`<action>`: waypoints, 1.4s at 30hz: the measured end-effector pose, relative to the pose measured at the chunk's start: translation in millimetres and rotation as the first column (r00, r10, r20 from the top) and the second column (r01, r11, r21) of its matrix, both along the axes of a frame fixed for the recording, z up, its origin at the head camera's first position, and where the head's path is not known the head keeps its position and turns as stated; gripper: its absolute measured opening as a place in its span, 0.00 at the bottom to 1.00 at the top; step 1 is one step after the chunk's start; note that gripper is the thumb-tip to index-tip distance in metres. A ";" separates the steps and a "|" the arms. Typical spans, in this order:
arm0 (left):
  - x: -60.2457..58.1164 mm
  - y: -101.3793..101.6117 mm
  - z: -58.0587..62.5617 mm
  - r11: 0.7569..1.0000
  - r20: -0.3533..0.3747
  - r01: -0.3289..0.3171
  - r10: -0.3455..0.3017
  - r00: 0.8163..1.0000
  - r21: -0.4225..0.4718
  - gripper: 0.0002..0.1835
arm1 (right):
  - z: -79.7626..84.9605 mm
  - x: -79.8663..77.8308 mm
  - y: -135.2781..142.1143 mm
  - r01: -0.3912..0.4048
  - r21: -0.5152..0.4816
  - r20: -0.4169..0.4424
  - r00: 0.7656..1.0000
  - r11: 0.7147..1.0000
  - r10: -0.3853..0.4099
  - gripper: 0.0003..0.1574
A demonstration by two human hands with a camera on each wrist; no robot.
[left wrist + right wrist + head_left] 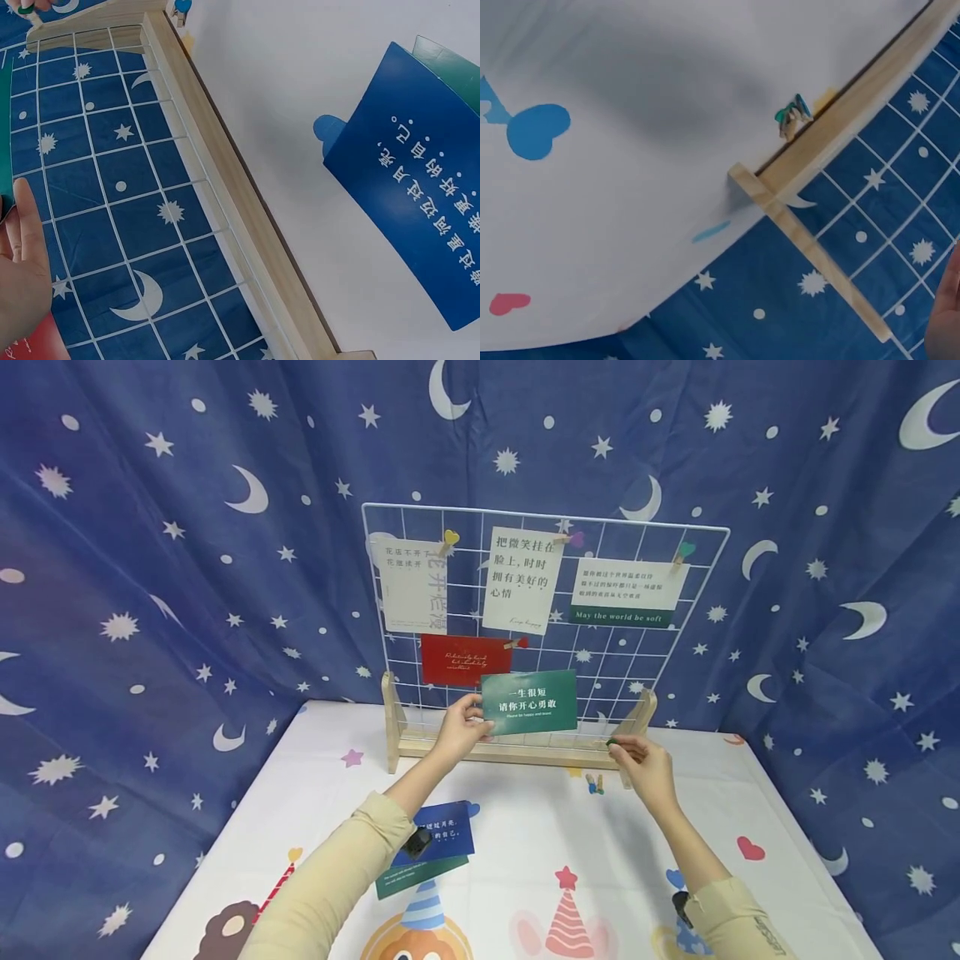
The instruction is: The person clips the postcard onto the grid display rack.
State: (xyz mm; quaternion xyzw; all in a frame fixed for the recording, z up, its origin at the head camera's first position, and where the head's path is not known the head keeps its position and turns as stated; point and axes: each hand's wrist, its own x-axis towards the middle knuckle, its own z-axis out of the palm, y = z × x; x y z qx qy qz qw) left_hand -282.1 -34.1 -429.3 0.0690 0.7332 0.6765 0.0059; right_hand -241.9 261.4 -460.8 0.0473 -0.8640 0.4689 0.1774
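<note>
My left hand (459, 731) pinches the left edge of a green card (529, 714) with white lettering, holding it up in front of the white wire grid (622, 656). In the left wrist view, only a strip of that card shows past the fingertips. Lower and to the right, my right hand (647, 768) pinches a small clothespin with a green top (612, 742), apart from the card. A red card (457, 662) hangs just above the left hand, held by a clothespin with a red heart (522, 643).
Three pale cards hang along the grid's top, including one with a green band (621, 617). The grid stands in a wooden base (517, 753). Loose clothespins (595, 784) lie before it. A blue card (453, 827) overlaps another green card (420, 877) on the tablecloth.
</note>
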 end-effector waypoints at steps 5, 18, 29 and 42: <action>-2.6 2.3 1.2 1.000 -0.028 -0.018 0.017 0.999 -0.019 0.25 | 10.5 -0.4 -0.9 -0.003 -0.014 -0.051 0.999 1.000 0.003 0.13; -5.0 16.1 2.0 0.998 -0.039 -0.056 0.056 0.998 0.012 0.19 | 22.3 -6.0 1.9 0.021 -0.125 -0.130 0.991 0.992 -0.038 0.13; -10.1 25.0 -1.4 0.998 -0.071 -0.054 0.056 0.996 0.034 0.18 | 41.3 -14.5 5.6 0.057 -0.128 -0.200 0.976 0.990 -0.082 0.11; -14.0 28.7 -0.1 0.997 -0.071 -0.076 0.076 0.995 0.011 0.21 | 50.6 -21.8 5.3 0.050 -0.119 -0.232 0.970 0.992 -0.076 0.11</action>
